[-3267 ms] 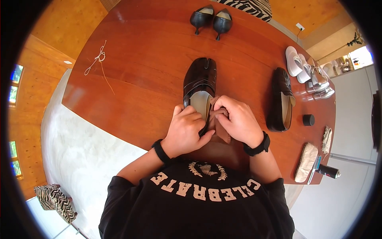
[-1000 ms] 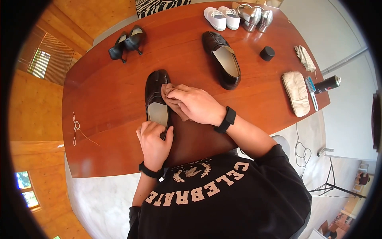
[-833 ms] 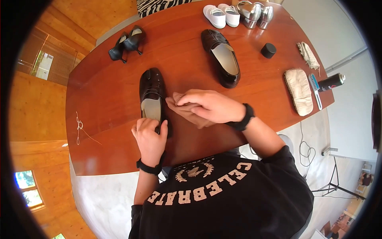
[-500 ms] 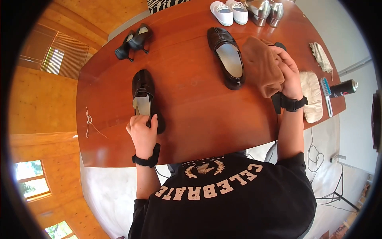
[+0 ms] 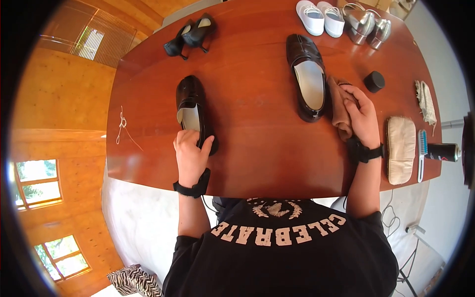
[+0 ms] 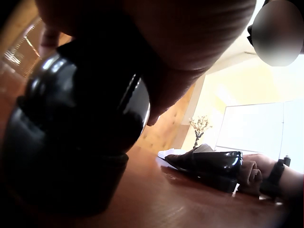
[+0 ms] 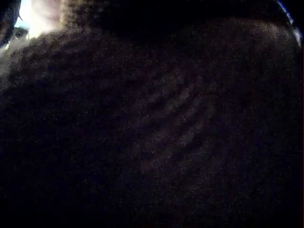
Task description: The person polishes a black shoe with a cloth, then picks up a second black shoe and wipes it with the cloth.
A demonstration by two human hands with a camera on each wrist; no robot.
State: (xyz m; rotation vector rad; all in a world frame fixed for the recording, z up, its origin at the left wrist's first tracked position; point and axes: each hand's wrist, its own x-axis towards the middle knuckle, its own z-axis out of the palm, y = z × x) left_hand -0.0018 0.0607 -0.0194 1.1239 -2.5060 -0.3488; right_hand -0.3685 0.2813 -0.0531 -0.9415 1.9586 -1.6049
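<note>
In the head view my left hand (image 5: 192, 154) grips the heel end of a dark brown loafer (image 5: 189, 93), thumb along one side and fingers over the opening. That shoe's glossy heel (image 6: 52, 83) looms large in the left wrist view. My right hand (image 5: 363, 116) holds a bunched brown cloth (image 5: 339, 106) low over the table, right beside the heel of the other loafer (image 5: 303, 49). This second shoe lies apart, its pale insole facing up. Dark fabric fills nearly all of the right wrist view, hiding the fingers there.
Black heeled shoes (image 5: 198, 33), white sneakers (image 5: 310, 19) and silver heels (image 5: 363, 27) line the table's far side. On the right are a black round container (image 5: 374, 81), beige pad (image 5: 401, 148), blue-bristled brush (image 5: 422, 148) and spray can (image 5: 442, 152). String (image 5: 121, 124) lies left.
The right hand has carried the cloth from the left loafer across to the right, then lowered it beside the other loafer. The left hand has kept its grip on the first shoe.
</note>
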